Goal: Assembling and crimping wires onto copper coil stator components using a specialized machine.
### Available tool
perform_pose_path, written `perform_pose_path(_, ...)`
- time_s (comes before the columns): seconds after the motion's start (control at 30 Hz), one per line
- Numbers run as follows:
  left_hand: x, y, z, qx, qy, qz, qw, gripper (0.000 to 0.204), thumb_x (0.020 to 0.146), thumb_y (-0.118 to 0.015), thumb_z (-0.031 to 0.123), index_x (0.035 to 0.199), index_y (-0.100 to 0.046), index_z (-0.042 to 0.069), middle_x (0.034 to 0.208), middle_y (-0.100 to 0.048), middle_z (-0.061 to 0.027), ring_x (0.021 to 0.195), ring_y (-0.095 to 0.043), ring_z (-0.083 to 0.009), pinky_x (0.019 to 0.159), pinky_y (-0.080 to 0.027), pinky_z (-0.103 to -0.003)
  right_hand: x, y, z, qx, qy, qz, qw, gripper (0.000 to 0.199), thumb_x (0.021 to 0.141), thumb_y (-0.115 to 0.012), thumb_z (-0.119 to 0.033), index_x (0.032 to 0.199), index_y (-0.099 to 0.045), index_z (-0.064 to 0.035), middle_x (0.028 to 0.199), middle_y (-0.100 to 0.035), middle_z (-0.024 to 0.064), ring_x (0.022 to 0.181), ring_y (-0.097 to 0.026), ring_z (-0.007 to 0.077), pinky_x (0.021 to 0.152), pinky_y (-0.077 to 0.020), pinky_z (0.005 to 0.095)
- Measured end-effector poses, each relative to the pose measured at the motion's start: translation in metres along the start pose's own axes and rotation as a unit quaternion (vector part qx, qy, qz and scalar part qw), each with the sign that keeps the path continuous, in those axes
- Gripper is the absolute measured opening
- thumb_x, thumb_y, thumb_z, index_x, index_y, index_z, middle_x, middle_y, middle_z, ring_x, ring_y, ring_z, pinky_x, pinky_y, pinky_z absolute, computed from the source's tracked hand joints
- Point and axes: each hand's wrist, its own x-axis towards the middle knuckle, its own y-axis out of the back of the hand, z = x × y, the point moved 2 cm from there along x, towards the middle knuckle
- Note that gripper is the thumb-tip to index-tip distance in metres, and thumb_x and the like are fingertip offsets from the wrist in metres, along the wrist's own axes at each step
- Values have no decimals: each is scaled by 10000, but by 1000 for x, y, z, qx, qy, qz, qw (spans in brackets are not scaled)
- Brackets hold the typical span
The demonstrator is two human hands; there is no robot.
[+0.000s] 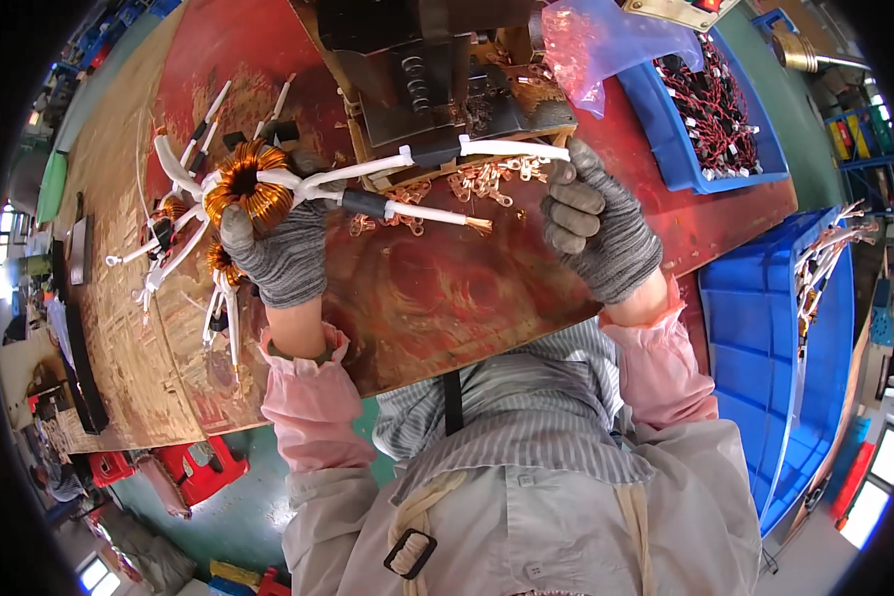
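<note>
Copper-wound coil: the ring (274,191) is raised above the red, worn bench (417,328), in the left hand and well to the left of the right one; its white leads run rightward between the two hands
Left hand: gloved in grey (286,250); clasped on the coil, thumb on its near face, other fingers partly hidden behind
Right hand: gloved alike (601,223); fingers curled, fingertips at the end of the upper white lead (512,148); whether they pinch it, I cannot tell
Lower lead: bare copper strands at its tip (478,225); ends short of the right hand
Beyond the leads: copper terminals (487,185) beside a black machine (392,94)
</note>
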Motion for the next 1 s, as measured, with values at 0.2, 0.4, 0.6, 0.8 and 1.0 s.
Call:
perform_pose_path(0.2, -5, -3, -2, 62, -28, 45, 997, 547, 695, -665, 299, 1154, -471, 73, 1149, -502, -100, 1055, -476, -259, 919, -376, -448, -23, 12, 32, -291, 233, 150, 916, 316, 898, -427, -329, 847, -506, -28, 642, -512, 30, 517, -481, 152, 504, -390, 272)
perform_pose_path(0.4, -5, -11, -5, 68, -32, 49, 996, 523, 711, -659, 284, 1150, -468, 71, 1137, -509, -98, 1051, -479, -264, 927, -372, -455, -29, -16, 49, -795, 448, 88, 400, 387, 775, -589, -303, 1044, -538, -30, 946, -552, 157, 818, -552, 311, 698, -455, 375)
perform_pose_path(0.6, -9, -19, -4, 14, 58, -57, 997, 539, 714, -662, 297, 1156, -462, 61, 1135, -510, -104, 1043, -486, -258, 928, -381, -425, 7, -12, 57, -866, 414, 19, 279, 274, 726, -625, -243, 926, -571, -63, 871, -568, 129, 738, -560, 272, 615, -453, 378)
perform_pose_path(0.8, -9, -17, -5, -9, 75, -34, 997, 550, 713, -659, 317, 1162, -465, 66, 1145, -509, -105, 1036, -490, -242, 888, -408, -407, -12, -5, 77, -522, 143, 119, 832, 241, 861, -519, -269, 767, -529, -48, 647, -497, 31, 562, -497, 138, 501, -393, 272)
perform_pose_path(1.0, 3, 3, 17, -10, -33, 67, 997, 506, 697, -680, 268, 1123, -476, 86, 1096, -523, -61, 957, -524, -232, 862, -411, -452, -13, 23, 25, -623, 239, 137, 732, 283, 860, -493, -316, 762, -534, -54, 701, -545, 78, 605, -534, 191, 547, -417, 293)
